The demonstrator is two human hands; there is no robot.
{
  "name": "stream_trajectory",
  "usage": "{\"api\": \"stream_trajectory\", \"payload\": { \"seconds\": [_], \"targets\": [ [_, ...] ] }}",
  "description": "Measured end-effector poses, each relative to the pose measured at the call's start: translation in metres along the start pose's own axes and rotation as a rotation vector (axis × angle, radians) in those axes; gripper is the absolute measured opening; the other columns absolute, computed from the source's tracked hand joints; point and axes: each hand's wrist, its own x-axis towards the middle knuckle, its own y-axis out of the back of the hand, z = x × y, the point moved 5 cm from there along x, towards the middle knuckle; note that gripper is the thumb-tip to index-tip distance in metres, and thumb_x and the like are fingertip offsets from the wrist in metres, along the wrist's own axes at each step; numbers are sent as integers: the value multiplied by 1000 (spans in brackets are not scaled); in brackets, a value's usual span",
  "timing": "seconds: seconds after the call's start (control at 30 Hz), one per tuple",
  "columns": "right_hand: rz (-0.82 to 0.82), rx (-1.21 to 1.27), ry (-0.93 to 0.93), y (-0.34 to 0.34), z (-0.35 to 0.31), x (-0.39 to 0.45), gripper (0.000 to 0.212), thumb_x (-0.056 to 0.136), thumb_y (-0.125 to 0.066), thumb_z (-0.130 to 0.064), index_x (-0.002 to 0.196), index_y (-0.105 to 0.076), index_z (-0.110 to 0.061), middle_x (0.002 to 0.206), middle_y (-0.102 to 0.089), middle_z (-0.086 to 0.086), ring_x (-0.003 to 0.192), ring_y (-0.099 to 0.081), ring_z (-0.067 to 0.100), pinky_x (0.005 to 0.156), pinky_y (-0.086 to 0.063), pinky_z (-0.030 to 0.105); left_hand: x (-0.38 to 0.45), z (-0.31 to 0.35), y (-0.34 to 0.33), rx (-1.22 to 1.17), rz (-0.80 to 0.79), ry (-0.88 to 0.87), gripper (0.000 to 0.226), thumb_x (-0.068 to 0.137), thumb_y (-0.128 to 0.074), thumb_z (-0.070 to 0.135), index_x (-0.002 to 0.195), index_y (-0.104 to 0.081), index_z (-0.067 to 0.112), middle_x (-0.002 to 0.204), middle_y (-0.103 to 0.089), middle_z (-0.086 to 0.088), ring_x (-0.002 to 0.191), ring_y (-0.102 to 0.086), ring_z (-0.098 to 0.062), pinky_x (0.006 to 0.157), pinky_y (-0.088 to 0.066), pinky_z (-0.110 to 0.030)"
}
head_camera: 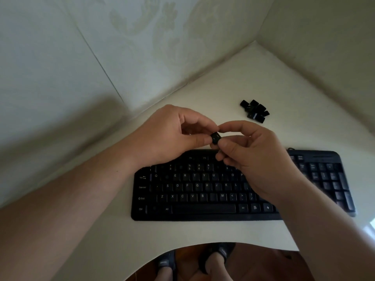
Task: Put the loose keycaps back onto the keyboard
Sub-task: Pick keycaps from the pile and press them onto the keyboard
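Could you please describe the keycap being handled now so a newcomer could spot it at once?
Above the top edge of the keyboard, both hands meet. The keycap is pinched between their fingertips, unlike the pile of keycaps lying on the desk.

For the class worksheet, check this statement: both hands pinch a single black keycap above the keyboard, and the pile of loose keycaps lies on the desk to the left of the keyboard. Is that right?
Not quite. The head view shows the pile of loose keycaps beyond the keyboard, towards its right end, not left. The rest holds: left hand and right hand pinch one black keycap above it.
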Motion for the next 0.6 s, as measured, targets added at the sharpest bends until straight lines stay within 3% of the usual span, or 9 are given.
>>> {"api": "stream_trajectory", "payload": {
  "seconds": [0.17, 0.33, 0.6],
  "targets": [
    [1, -102, 68, -5, -2, -8, 28, 95, -66, -2, 108, -73, -25, 87, -78, 5, 75, -73, 18, 73, -59, 29, -5, 0, -2, -73, -30, 54, 27, 90, -81, 15, 108, -63, 24, 94, -80, 9, 85, -75, -22, 85, -58, -46],
    [97, -251, 150, 0, -4, -18, 27, 92, -72, -8, 101, -74, -33, 86, -77, -7, 74, -74, 12, 73, -61, 29, -8, 1, -7, -83, -58, 59, 29, 90, -81, 16, 107, -62, 29, 94, -80, 4, 74, -67, -14, 72, -53, -37],
    [199, -622, 339, 20, -24, -31, 22, 87, -79, -22, 100, -78, -39, 84, -71, -28, 79, -69, -4, 69, -54, 9, 2, 16, -20, -43, -79, 48, 32, 91, -78, 18, 112, -58, 34, 93, -78, 7, 74, -68, -15, 69, -54, -33]
  ]
}}
